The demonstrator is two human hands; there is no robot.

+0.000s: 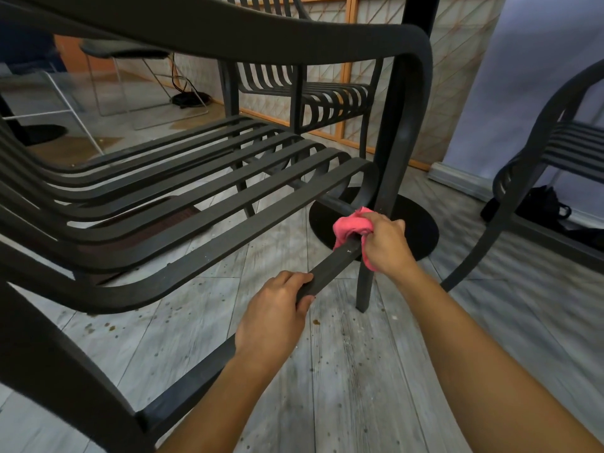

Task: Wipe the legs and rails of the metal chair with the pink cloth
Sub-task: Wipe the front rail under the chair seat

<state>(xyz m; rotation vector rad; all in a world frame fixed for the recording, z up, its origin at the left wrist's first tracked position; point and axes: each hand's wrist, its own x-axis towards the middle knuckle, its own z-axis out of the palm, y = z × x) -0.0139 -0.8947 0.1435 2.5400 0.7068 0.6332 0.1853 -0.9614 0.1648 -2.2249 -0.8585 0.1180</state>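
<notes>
A dark metal chair (209, 178) with a slatted seat fills the left and middle of the head view. Its low side rail (330, 266) runs from the near leg at bottom left up to the far leg (366, 282). My left hand (277, 308) grips the rail about midway along. My right hand (385, 243) holds the pink cloth (348, 225) wrapped around the rail's far end, right beside the far leg. Part of the cloth hangs below my right palm.
A second dark chair (327, 99) stands behind, and a third (536, 178) is at the right edge. A round black table base (421, 227) lies on the grey plank floor behind the far leg. A black bag (539, 204) sits by the wall.
</notes>
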